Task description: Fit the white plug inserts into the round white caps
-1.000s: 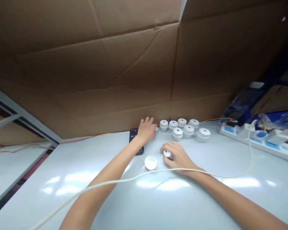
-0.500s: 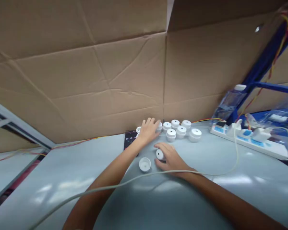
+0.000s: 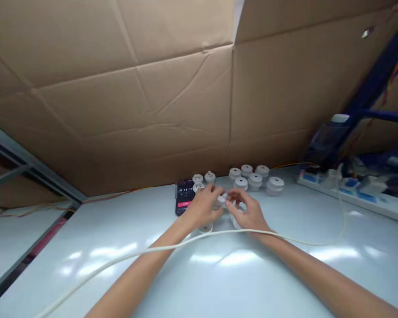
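Observation:
My left hand (image 3: 203,206) and my right hand (image 3: 248,212) meet above the white table (image 3: 219,274), fingers curled around a small white round part (image 3: 222,199) held between them. Another white round piece (image 3: 205,228) lies on the table just under my left hand. A cluster of several white round capped parts (image 3: 254,179) stands behind my hands near the cardboard wall. Two more white parts (image 3: 204,178) sit beside a black phone (image 3: 184,201) that shows a timer.
A white cable (image 3: 126,258) runs across the table over both forearms. A white power strip (image 3: 351,194) with plugs lies at the right, by a blue frame and a clear bottle (image 3: 328,137). Brown cardboard (image 3: 152,97) walls the back. The table's left edge drops off by a metal rail.
My left hand drew back from the far parts with something small and came toward my right hand. My right hand lifted its white part off the table; the two hands now touch.

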{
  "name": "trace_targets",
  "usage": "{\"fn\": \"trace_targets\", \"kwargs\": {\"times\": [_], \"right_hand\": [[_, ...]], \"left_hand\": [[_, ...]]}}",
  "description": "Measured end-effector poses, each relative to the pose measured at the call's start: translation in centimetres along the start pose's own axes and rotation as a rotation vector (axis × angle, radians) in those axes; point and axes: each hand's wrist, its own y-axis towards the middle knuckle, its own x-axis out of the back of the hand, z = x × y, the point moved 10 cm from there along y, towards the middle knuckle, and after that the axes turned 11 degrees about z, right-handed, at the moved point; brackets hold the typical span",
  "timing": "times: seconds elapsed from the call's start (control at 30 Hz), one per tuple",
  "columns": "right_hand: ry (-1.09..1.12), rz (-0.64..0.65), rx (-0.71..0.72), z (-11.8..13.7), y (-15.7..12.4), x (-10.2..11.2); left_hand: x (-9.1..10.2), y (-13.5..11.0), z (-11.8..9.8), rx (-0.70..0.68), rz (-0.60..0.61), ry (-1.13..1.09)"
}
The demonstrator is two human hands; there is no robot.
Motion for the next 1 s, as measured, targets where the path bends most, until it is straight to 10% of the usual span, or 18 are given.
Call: {"fn": "trace_targets", "kwargs": {"times": [0.43,0.67,0.8,0.9,1.0], "right_hand": [[0.206,0.065,-0.035,-0.7,0.6,0.7],[0.731,0.069,-0.376,-3.1,0.3,-1.5],[0.326,0.065,-0.026,0.5,0.9,0.6],[-0.08,0.059,0.411,5.0,-0.2,1.1],[-0.223,-0.057,0.552,5.9,-1.3,1.7]], "left_hand": [[1.6,-1.3,-4.4,-0.227,-0.149,-0.246],[0.2,-0.6,-1.3,0.111,-0.194,-0.149],[0.5,-0.9,1.7,0.271,-0.294,-0.63],[-2.4,-0.5,3.2,0.392,-0.111,-1.187],[-3.7,-0.7,3.8,0.479,-0.013,-1.492]]}}
